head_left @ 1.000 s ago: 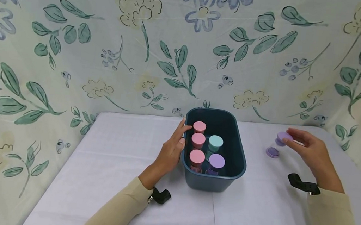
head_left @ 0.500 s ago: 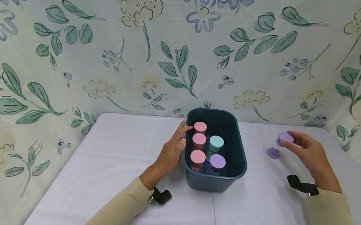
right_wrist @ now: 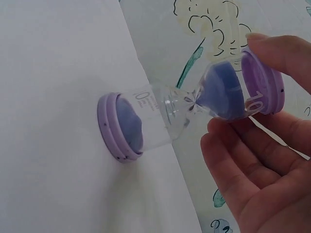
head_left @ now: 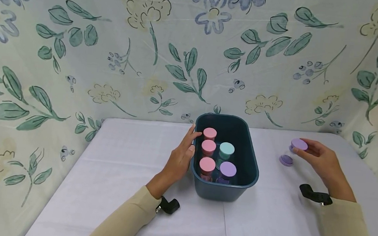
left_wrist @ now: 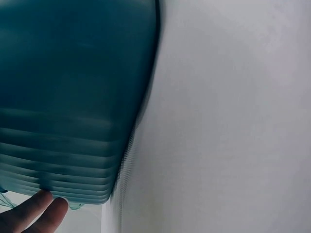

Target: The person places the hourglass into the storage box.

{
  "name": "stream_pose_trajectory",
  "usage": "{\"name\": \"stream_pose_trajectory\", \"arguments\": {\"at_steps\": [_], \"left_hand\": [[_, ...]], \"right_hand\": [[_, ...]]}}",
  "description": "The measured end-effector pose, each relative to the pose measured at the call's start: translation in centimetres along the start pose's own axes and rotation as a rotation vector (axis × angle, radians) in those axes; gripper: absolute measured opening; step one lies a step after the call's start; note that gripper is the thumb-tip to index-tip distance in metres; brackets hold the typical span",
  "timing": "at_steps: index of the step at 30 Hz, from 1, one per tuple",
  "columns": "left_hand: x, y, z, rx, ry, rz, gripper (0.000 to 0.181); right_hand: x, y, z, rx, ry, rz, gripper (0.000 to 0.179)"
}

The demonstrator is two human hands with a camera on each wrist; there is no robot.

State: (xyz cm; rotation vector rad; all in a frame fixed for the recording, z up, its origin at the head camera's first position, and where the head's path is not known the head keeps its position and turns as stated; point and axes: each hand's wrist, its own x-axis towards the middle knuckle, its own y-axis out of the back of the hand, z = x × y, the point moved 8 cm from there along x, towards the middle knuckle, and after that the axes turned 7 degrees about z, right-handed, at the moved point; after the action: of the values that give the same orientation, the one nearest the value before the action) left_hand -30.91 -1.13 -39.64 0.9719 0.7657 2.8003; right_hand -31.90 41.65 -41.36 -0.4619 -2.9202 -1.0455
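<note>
At the right of the table, my right hand [head_left: 322,162] pinches the upper purple cap of a sand timer [right_wrist: 194,102] between thumb and fingers. This timer has clear glass bulbs with blue-purple sand in both and a "10" printed on the glass. Its lower cap is at the white cloth. My left hand [head_left: 180,158] rests against the left side of a dark teal bin [head_left: 221,191], its fingers extended along the wall and rim. Inside the bin stand several more sand timers: a column of pink-capped ones [head_left: 208,147], a mint-capped one [head_left: 227,150] and a purple-capped one [head_left: 227,169].
A white cloth [head_left: 122,157] covers the table. Behind it hangs a floral curtain [head_left: 114,45], close to the bin's far end. Black wrist cameras [head_left: 316,194] sit on both wrists.
Little differs. My right wrist has shifted slightly to the left while the hand keeps its pinch on the sand timer. My left hand and the bin stay together, unmoved on the table.
</note>
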Motion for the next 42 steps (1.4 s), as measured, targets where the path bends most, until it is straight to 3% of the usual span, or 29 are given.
{"name": "stream_pose_trajectory", "arguments": {"at_steps": [12, 25, 42], "left_hand": [[0.0, 0.0, 0.1, 0.000, 0.001, 0.003, 0.054], [0.0, 0.0, 0.1, 0.005, 0.004, 0.000, 0.053], [0.0, -0.1, -0.2, 0.009, 0.005, 0.006, 0.053]], "right_hand": [[-0.1, -0.3, 0.0, -0.010, -0.019, -0.011, 0.084], [-0.1, -0.3, -0.5, -0.012, 0.018, 0.003, 0.078], [-0.2, -1.7, -2.3, -0.039, 0.017, -0.011, 0.077]]}}
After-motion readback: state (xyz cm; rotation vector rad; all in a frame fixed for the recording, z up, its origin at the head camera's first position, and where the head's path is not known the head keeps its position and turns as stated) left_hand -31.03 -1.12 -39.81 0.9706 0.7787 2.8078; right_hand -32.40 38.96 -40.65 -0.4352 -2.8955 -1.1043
